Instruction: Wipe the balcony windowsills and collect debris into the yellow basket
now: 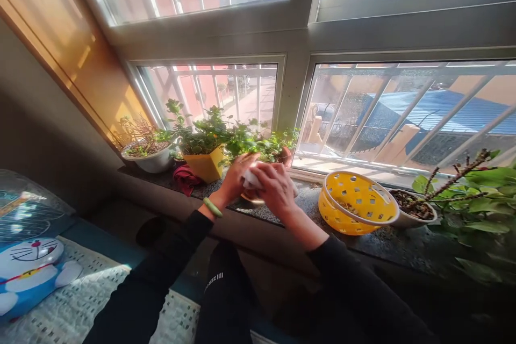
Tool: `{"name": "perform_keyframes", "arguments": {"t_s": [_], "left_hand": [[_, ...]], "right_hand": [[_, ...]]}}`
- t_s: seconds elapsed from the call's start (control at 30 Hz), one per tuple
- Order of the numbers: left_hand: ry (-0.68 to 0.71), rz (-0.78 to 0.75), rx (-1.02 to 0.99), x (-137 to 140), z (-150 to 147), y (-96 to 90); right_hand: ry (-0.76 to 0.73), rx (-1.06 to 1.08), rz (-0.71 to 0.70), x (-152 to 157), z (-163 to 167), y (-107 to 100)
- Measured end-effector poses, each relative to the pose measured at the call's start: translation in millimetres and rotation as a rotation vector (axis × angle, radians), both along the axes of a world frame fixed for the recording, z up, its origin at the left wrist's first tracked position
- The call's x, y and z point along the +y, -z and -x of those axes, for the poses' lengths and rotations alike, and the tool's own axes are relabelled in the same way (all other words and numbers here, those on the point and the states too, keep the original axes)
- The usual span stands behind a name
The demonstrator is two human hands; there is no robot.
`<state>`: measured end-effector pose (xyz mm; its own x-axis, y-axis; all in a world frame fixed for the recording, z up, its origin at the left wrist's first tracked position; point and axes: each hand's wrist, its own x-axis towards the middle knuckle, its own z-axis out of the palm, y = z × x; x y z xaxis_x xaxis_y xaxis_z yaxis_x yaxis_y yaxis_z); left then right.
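Observation:
My right hand [277, 187] is closed on a crumpled white wad [250, 178] that looks like a tissue or cloth. Close against it, my left hand [235, 178], with a pale green bangle [212, 207] on the wrist, has its fingers curled; whatever they hold is hidden. Both hands are in front of a leafy green plant [252, 142] on the windowsill. Below them shows a small part of a round pot [252, 199], mostly covered by the hands. Just left stands a yellow square pot [205, 165] with another bushy plant.
Right of my hands sits a yellow woven plastic basket [342, 217], beside a pot [415, 215] with a thick bare stem. A white pot [151, 160] and a dark red cloth [185, 178] lie leftward. Barred windows [403, 118] rise behind; a blue-and-white plush toy [30, 274] lies lower left.

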<state>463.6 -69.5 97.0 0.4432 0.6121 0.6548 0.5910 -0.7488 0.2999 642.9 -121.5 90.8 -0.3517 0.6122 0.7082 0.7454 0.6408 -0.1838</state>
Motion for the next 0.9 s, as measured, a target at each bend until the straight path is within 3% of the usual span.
{"name": "perform_keyframes", "arguments": {"t_s": [0.13,0.27,0.43,0.5,0.67,0.73,0.8,0.9], "left_hand": [[-0.020,0.008,0.082,1.2,2.5,8.5],[-0.018,-0.022,0.044,1.0,-0.3,11.6],[-0.012,-0.051,0.020,4.3,-1.0,12.3],[-0.009,-0.063,0.020,4.4,-1.1,12.2],[-0.008,-0.072,0.002,3.2,-1.3,14.0],[-0.017,-0.075,-0.005,4.1,-1.5,16.1],[-0.024,-0.080,-0.016,5.6,-1.9,18.3],[-0.030,-0.081,-0.019,7.7,-2.7,20.7]], "right_hand": [[0.090,-0.032,-0.008,10.4,-35.7,12.1],[0.253,0.055,0.040,41.4,-77.9,8.3],[0.314,0.085,0.158,85.8,-78.4,-4.8],[0.321,0.133,0.160,75.7,-69.6,-2.1],[0.183,0.179,0.101,6.5,-56.9,16.9],[0.152,0.142,0.117,0.0,-62.7,18.4],[0.189,0.111,0.140,17.1,-73.8,13.9],[0.310,0.096,0.235,68.3,-88.1,1.2]]}}
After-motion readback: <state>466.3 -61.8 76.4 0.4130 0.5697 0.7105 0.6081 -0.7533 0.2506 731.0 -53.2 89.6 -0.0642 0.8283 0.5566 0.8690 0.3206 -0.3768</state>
